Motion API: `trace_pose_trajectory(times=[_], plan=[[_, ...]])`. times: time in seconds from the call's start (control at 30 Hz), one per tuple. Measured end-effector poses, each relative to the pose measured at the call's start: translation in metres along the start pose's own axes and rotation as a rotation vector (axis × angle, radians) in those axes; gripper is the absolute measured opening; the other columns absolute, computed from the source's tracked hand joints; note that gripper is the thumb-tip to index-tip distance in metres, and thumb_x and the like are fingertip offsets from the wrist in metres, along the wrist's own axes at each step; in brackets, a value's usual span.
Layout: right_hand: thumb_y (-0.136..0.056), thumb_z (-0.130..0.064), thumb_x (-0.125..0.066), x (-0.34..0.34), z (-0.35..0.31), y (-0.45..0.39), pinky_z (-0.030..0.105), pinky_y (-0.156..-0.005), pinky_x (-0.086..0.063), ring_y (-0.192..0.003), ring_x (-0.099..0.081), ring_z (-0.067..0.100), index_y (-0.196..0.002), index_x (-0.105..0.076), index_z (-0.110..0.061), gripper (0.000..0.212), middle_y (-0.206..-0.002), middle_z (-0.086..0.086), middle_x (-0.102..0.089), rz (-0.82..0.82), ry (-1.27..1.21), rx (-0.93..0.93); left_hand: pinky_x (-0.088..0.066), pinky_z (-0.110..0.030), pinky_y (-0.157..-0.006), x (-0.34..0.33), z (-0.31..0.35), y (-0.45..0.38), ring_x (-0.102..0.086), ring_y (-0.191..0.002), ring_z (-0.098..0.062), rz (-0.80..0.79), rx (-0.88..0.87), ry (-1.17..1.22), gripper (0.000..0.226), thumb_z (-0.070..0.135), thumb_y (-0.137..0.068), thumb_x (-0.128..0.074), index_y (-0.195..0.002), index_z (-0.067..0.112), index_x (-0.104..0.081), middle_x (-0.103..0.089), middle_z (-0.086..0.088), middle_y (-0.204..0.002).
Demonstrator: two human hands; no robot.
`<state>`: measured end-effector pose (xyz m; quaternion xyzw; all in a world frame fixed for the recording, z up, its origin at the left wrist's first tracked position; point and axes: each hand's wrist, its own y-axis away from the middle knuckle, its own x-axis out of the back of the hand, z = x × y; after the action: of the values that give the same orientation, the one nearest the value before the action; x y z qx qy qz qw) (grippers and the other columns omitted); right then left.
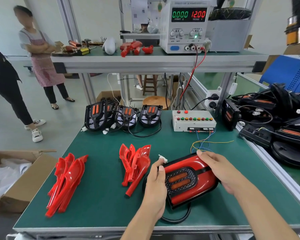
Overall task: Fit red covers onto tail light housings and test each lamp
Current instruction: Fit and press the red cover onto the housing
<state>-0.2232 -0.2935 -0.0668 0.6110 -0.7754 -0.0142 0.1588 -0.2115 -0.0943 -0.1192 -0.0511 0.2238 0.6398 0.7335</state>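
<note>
- Likely the main risk now is an uneven seat: the left hand [155,177] presses the near-left edge of the tail light [189,181] while the right hand [218,172] bears on its far-right edge, and if one side clicks home before the other, a red cover could sit skewed or a clip could crack.
- Also, the lamp's black cable [176,219] loops out from under the near end toward the tabletop [102,196] edge; a tug on it, or trapping it under the housing, could strain the lead.
- The white connector [163,158] lies just beside the left thumb, apparently not plugged in, and the supply [185,26] reads 0.000 A at 12.00 V; forgetting to link it to the test box [193,121] would leave this lamp unchecked.
- Fingers: left ones curl around the lamp's edge, thumb on top; right ones lie flat and spread over the cover, holding the lamp down.
- The lamp sits on the tabletop at near right, glossy red around a black honeycomb centre with 2 orange lenses, unlit.
- 2 piles of spare covers [68,181] lie to its left, well apart; bare housings [123,116] wait at the far edge.
</note>
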Motion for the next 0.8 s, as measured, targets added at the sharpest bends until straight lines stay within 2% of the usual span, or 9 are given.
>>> trace_pose_trajectory(times=[0.17,0.37,0.47,0.63,0.8], plan=[[-0.092,-0.047,-0.069,-0.0048,0.0018,-0.0003,0.038,-0.082,-0.059,-0.078,-0.074,0.024,-0.094,-0.075,-0.016,0.031,-0.091,0.011,-0.078,0.026,-0.056,-0.011,-0.054,-0.063,-0.097,0.0027,-0.0016,-0.0012,-0.067,-0.117,-0.039,-0.010,-0.012,0.048,0.034,0.027,-0.113,-0.034,-0.126,0.029,-0.066,-0.067,-0.017,-0.129],[-0.089,-0.043,-0.073,-0.0065,0.0007,-0.0014,0.042,-0.082,-0.059,-0.071,-0.072,0.022,-0.089,-0.076,-0.015,0.029,-0.089,0.013,-0.078,0.029,-0.110,-0.036,-0.053,-0.061,-0.099,0.0034,-0.0015,0.0004,-0.067,-0.118,-0.038,-0.007,-0.022,0.074,0.036,0.025,-0.113,-0.033,-0.126,0.027,-0.067,-0.069,-0.016,-0.127],[-0.088,-0.043,-0.074,-0.0079,0.0036,-0.0009,0.046,-0.087,-0.059,-0.076,-0.072,0.026,-0.095,-0.075,-0.011,0.032,-0.094,0.014,-0.078,0.026,-0.138,-0.070,-0.054,-0.062,-0.097,0.0046,-0.0013,0.0012,-0.067,-0.118,-0.038,-0.022,-0.025,0.095,0.035,0.028,-0.113,-0.034,-0.127,0.028,-0.066,-0.066,-0.017,-0.130],[-0.088,-0.044,-0.075,-0.0081,0.0054,0.0003,0.047,-0.088,-0.059,-0.078,-0.073,0.027,-0.097,-0.076,-0.013,0.033,-0.096,0.016,-0.078,0.032,-0.150,-0.092,-0.056,-0.061,-0.095,0.0011,-0.0010,0.0038,-0.068,-0.117,-0.037,-0.033,-0.005,0.135,0.036,0.032,-0.112,-0.034,-0.125,0.040,-0.066,-0.068,-0.016,-0.128],[-0.088,-0.051,-0.071,-0.0107,0.0066,0.0003,0.038,-0.080,-0.060,-0.073,-0.073,0.023,-0.097,-0.073,-0.011,0.041,-0.091,0.013,-0.078,0.058,-0.093,-0.060,-0.058,-0.055,-0.095,0.0003,-0.0023,0.0042,-0.070,-0.114,-0.028,0.023,-0.019,0.111,0.038,0.033,-0.112,-0.036,-0.118,0.050,-0.069,-0.071,-0.007,-0.127]])
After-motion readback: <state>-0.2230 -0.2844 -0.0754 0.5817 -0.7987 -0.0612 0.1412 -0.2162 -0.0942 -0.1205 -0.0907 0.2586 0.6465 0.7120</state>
